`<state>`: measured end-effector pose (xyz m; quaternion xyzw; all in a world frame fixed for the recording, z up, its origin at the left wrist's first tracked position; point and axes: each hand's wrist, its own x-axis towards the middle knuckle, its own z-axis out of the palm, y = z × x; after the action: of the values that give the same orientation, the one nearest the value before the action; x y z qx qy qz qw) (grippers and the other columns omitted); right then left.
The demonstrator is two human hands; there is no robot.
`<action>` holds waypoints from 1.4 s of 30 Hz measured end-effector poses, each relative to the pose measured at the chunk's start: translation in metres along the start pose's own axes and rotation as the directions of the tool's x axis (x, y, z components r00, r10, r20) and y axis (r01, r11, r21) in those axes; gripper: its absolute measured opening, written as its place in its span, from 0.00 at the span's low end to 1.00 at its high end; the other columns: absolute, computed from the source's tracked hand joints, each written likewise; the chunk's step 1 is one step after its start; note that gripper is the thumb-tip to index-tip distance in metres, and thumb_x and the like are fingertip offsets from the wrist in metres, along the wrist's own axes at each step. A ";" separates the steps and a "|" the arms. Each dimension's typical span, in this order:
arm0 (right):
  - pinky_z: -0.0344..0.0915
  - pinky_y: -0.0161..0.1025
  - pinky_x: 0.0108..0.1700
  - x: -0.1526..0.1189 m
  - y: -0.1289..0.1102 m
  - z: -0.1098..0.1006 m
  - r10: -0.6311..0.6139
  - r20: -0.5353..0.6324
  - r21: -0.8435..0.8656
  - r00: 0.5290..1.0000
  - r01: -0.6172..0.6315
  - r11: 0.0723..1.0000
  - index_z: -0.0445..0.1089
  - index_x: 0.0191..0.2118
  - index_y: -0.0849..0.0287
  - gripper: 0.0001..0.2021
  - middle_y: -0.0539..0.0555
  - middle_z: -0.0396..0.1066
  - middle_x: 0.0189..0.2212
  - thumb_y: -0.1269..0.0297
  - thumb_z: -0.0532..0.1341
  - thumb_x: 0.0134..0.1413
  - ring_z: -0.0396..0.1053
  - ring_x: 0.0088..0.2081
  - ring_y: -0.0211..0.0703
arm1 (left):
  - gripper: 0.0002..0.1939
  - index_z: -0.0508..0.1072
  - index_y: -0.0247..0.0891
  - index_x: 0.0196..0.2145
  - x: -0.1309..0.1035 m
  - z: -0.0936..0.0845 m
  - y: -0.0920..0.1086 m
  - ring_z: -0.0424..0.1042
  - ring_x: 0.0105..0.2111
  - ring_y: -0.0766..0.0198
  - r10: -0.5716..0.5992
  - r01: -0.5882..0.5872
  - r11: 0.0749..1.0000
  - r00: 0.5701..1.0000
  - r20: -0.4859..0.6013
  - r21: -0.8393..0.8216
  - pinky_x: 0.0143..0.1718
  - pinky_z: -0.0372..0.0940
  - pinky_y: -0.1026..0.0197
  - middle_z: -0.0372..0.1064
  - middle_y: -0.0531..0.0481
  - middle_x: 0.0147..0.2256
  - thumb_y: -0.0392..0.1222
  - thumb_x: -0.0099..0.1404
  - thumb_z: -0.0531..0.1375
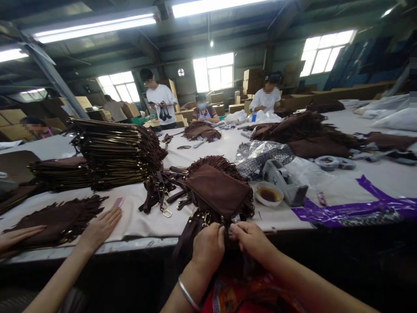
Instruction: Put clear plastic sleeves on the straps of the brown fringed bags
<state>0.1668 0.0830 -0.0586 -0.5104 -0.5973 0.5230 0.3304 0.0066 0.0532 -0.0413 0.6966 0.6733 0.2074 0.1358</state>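
My left hand (208, 245) is closed at the front edge of the table, its thumb pressed against the fingers. Close beside it, my right hand (252, 240) is pinched shut. A small dark piece is between them, too hidden to make out. Just beyond the hands lies a brown fringed bag (219, 189), its zipped edge toward me. Dark brown straps (185, 237) with gold clasps hang over the table edge beside my left hand. More straps with metal hooks (161, 191) lie left of the bag.
Tall stacks of brown fringed bags (112, 152) stand at left. A co-worker's hand (103, 224) rests by a flat bag (55, 221). At right are a tape dispenser (286, 184), a bowl of brown liquid (269, 194) and purple plastic (355, 211). Several people work farther back.
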 end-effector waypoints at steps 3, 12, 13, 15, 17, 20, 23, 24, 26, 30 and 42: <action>0.48 0.32 0.17 0.005 -0.003 0.015 0.146 0.157 0.246 0.977 -0.182 0.952 0.69 0.26 0.60 0.24 0.48 0.64 0.17 0.40 0.56 0.52 0.56 0.16 0.33 | 0.15 0.72 0.41 0.34 -0.012 0.000 0.012 0.72 0.32 0.54 0.018 -0.021 0.992 0.999 -0.028 -0.125 0.31 0.55 0.57 0.74 0.41 0.31 0.45 0.70 0.48; 0.46 0.29 0.15 0.005 0.010 0.009 0.225 0.121 0.279 0.967 -0.251 0.927 0.66 0.25 0.61 0.14 0.48 0.66 0.17 0.55 0.60 0.49 0.59 0.15 0.30 | 0.18 0.74 0.36 0.33 -0.006 0.013 -0.004 0.68 0.24 0.63 -0.205 0.299 0.688 0.954 0.218 -0.661 0.24 0.60 0.63 0.72 0.46 0.26 0.53 0.65 0.55; 0.46 0.29 0.15 0.005 0.009 0.010 0.215 0.113 0.264 0.970 -0.238 0.935 0.65 0.24 0.61 0.14 0.47 0.65 0.17 0.55 0.59 0.50 0.57 0.13 0.30 | 0.18 0.73 0.34 0.31 0.002 0.017 -0.006 0.68 0.23 0.64 -0.248 0.359 0.630 0.933 0.260 -0.688 0.22 0.60 0.64 0.72 0.46 0.27 0.54 0.64 0.56; 0.44 0.29 0.14 0.004 0.006 0.013 0.209 0.107 0.273 0.972 -0.231 0.934 0.63 0.24 0.60 0.14 0.45 0.62 0.15 0.55 0.57 0.52 0.52 0.12 0.28 | 0.20 0.71 0.34 0.28 0.017 0.025 -0.006 0.64 0.19 0.68 -0.286 0.445 0.530 0.895 0.341 -0.722 0.19 0.57 0.66 0.69 0.49 0.23 0.57 0.60 0.59; 0.44 0.29 0.14 0.002 0.003 0.018 0.209 0.102 0.287 0.973 -0.230 0.930 0.61 0.26 0.58 0.12 0.42 0.59 0.14 0.56 0.55 0.52 0.49 0.11 0.28 | 0.23 0.68 0.35 0.23 0.029 0.034 -0.003 0.56 0.14 0.72 -0.313 0.493 0.450 0.868 0.386 -0.745 0.15 0.51 0.68 0.60 0.56 0.17 0.60 0.57 0.61; 0.47 0.30 0.15 -0.003 0.003 0.022 0.184 0.108 0.199 0.977 -0.203 0.959 0.62 0.30 0.59 0.08 0.42 0.60 0.15 0.60 0.54 0.53 0.51 0.12 0.30 | 0.24 0.66 0.36 0.22 0.037 0.044 -0.001 0.50 0.12 0.74 -0.346 0.521 0.362 0.845 0.408 -0.773 0.14 0.45 0.67 0.51 0.61 0.14 0.62 0.54 0.63; 0.55 0.33 0.19 -0.010 0.007 0.019 0.099 0.050 -0.016 0.994 -0.098 0.995 0.66 0.37 0.60 0.08 0.46 0.66 0.18 0.65 0.54 0.52 0.60 0.16 0.35 | 0.22 0.69 0.35 0.24 0.036 0.048 -0.003 0.52 0.13 0.73 -0.343 0.511 0.365 0.851 0.398 -0.778 0.15 0.46 0.67 0.55 0.59 0.14 0.59 0.54 0.63; 0.59 0.34 0.23 -0.012 0.008 0.017 0.055 0.009 -0.102 0.998 -0.054 0.993 0.67 0.40 0.60 0.10 0.48 0.69 0.20 0.65 0.55 0.52 0.64 0.19 0.37 | 0.21 0.69 0.35 0.24 0.035 0.048 -0.005 0.53 0.13 0.72 -0.341 0.497 0.390 0.860 0.380 -0.775 0.15 0.47 0.67 0.56 0.59 0.15 0.58 0.55 0.63; 0.62 0.36 0.31 -0.015 0.009 0.010 -0.037 -0.061 -0.272 0.997 0.019 0.962 0.68 0.42 0.59 0.11 0.52 0.73 0.26 0.66 0.56 0.51 0.70 0.27 0.42 | 0.19 0.69 0.36 0.22 0.032 0.047 -0.008 0.55 0.14 0.71 -0.330 0.454 0.474 0.886 0.325 -0.755 0.16 0.49 0.67 0.58 0.57 0.15 0.55 0.58 0.61; 0.60 0.39 0.35 -0.016 0.007 -0.001 -0.157 -0.029 -0.481 0.987 0.124 0.868 0.70 0.34 0.59 0.09 0.56 0.74 0.28 0.65 0.54 0.54 0.71 0.31 0.45 | 0.18 0.69 0.37 0.22 0.029 0.041 -0.010 0.63 0.17 0.68 -0.276 0.360 0.672 0.933 0.233 -0.647 0.19 0.53 0.67 0.64 0.52 0.17 0.50 0.63 0.56; 0.52 0.30 0.22 -0.008 0.031 0.009 0.064 0.063 -0.058 0.996 -0.060 0.996 0.62 0.20 0.60 0.14 0.46 0.60 0.16 0.58 0.56 0.52 0.59 0.19 0.32 | 0.15 0.72 0.32 0.36 0.023 0.030 -0.006 0.75 0.32 0.61 -0.194 0.581 -0.019 0.796 0.573 -0.814 0.32 0.69 0.61 0.76 0.39 0.36 0.49 0.61 0.62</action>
<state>0.1690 0.0707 -0.0890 -0.5207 -0.6060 0.5322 0.2802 0.0155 0.0796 -0.0683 0.2280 0.5021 0.4419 0.7076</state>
